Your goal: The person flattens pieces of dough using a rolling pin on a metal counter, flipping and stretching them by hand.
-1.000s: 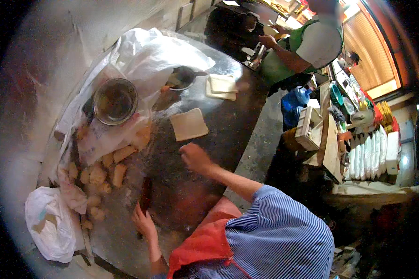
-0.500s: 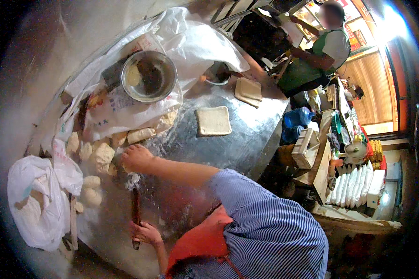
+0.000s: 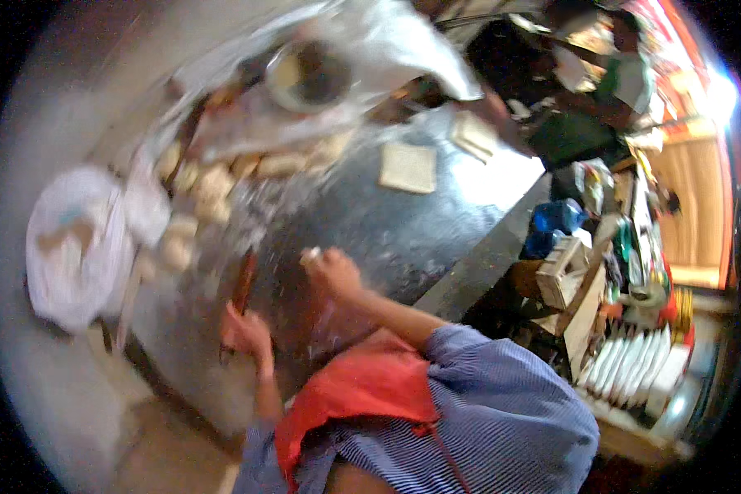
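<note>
My left hand (image 3: pixel 247 331) grips a dark wooden rolling pin (image 3: pixel 244 284) near its lower end, at the near left of the metal worktop (image 3: pixel 337 222). To the right of the pin, my right hand (image 3: pixel 336 273) is closed, with a small pale lump (image 3: pixel 309 256) at its fingertips. Blur hides whether this lump is dough or flour. A square flat piece of dough (image 3: pixel 407 168) lies farther off on the worktop, and more squares (image 3: pixel 473 136) lie beyond it. Several dough pieces (image 3: pixel 214 193) and loose flour (image 3: pixel 255 214) sit at the left.
A metal bowl (image 3: pixel 309 76) stands on white plastic sheeting at the back. On the left is a white plastic bag (image 3: pixel 82 247). A wooden crate (image 3: pixel 564 272) and blue water jugs (image 3: pixel 558 216) are past the right edge. A person in a green apron (image 3: pixel 626 86) is at the far right.
My right hand has left the dough and flour at the left and moved right, toward me, with the pale lump. My left hand stays on the rolling pin. The whole view has shifted.
</note>
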Action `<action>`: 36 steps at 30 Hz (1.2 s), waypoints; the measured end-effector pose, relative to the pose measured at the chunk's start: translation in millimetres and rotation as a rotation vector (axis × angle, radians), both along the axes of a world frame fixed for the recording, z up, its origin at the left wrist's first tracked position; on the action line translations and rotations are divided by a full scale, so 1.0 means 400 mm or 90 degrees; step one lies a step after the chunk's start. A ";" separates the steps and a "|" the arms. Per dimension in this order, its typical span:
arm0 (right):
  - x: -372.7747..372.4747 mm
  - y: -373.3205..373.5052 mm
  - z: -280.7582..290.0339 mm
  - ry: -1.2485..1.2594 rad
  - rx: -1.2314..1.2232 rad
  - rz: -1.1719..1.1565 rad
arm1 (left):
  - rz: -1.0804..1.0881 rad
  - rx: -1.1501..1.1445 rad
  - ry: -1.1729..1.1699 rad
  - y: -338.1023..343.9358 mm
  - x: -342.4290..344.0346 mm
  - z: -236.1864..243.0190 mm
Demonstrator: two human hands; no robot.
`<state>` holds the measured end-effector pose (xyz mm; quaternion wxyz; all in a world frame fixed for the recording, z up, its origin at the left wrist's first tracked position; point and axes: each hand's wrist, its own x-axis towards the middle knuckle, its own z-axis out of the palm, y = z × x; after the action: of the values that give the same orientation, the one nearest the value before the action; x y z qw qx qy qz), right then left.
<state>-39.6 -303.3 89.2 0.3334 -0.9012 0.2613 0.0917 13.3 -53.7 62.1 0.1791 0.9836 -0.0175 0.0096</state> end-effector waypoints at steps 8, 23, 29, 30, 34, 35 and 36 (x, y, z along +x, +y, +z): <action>0.085 0.040 -0.076 -0.223 -0.230 0.232 | -0.034 0.154 -0.073 0.030 -0.026 -0.034; -0.061 -0.071 -0.032 -0.178 -0.277 0.089 | -0.510 0.019 0.014 -0.174 -0.066 0.136; -0.006 -0.082 -0.057 -0.138 -0.351 0.075 | -0.453 0.022 0.007 -0.213 -0.001 0.069; 0.015 -0.091 -0.057 -0.137 -0.357 0.067 | -0.443 0.012 0.010 -0.224 0.018 0.069; -0.013 -0.097 -0.051 -0.196 -0.295 0.076 | -0.476 0.030 0.088 -0.216 -0.025 0.077; -0.060 -0.082 -0.056 -0.227 -0.297 0.111 | -0.490 0.029 0.057 -0.186 -0.075 0.069; -0.106 -0.076 -0.046 -0.229 -0.306 0.129 | -0.511 0.019 0.014 -0.168 -0.116 0.068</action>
<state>-81.8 -333.7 70.8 0.1408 -0.9773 0.1214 -0.1012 -33.2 -120.8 89.5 0.1545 0.9011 -0.3988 -0.0721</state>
